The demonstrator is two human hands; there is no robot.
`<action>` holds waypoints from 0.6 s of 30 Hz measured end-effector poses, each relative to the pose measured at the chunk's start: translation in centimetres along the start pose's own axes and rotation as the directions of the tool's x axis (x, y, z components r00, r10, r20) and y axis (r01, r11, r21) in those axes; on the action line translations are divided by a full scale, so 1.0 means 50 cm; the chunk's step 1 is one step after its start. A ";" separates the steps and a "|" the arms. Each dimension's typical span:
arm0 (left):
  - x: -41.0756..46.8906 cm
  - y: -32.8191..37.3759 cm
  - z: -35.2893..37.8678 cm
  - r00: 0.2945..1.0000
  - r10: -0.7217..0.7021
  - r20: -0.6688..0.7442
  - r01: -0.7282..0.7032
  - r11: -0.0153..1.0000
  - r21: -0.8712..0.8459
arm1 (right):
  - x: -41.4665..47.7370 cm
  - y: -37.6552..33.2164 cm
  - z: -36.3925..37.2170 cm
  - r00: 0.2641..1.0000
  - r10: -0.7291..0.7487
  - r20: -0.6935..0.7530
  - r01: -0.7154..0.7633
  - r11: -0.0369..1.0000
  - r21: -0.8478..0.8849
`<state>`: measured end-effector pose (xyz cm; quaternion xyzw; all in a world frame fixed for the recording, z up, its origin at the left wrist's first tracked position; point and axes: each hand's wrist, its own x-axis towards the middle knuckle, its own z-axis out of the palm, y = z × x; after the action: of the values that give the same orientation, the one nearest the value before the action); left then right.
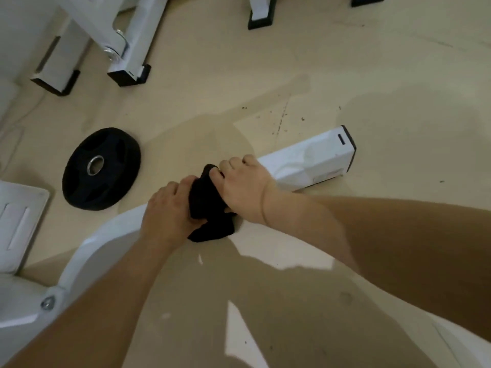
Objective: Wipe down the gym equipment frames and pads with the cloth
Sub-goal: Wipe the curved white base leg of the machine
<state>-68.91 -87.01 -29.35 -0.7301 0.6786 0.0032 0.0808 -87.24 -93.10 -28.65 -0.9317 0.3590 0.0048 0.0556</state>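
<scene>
A black cloth (210,208) is bunched between both hands, low over the floor. My left hand (170,211) grips its left side and my right hand (244,187) grips its top right. The hands sit over a white square frame bar (313,160) that lies on the beige floor and ends in a black cap at the right. A curved white frame tube (87,248) runs down to the left from under my left hand. Part of the cloth hangs below the hands and touches the white frame.
A black weight plate (101,168) lies flat on the floor left of the hands. White machine legs with black feet (130,73) stand at the top left, another (261,17) at the top centre. A white panel (18,221) sits at the left edge.
</scene>
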 end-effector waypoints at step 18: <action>0.101 0.355 0.009 0.915 0.188 -0.357 -0.216 0.976 -0.040 | -0.122 0.222 -0.049 0.905 0.356 0.232 -0.302 0.923 -0.239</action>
<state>-86.05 -93.10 -32.39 -0.6476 0.7530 -0.0923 -0.0711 -99.29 -97.46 -27.02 -0.8486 0.4984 0.1772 0.0099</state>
